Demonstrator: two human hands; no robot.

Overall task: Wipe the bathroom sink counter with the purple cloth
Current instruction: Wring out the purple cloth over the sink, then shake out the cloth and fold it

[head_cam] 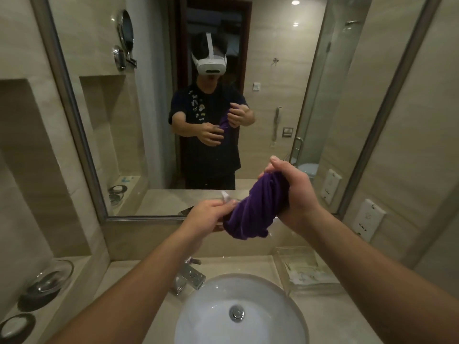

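Sink basin (238, 306) sitting below both hands. Purple cloth (258, 207) twisted into a rope between them, above the faucet (190, 275). Right hand (295, 192) gripping its upper end, left hand (211, 214) clenching the lower. Risk: wringing off-centre would be dripping onto the counter (330, 314).

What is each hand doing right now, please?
Left hand: grips the lower end of the twisted purple cloth.
Right hand: grips the cloth's upper end.
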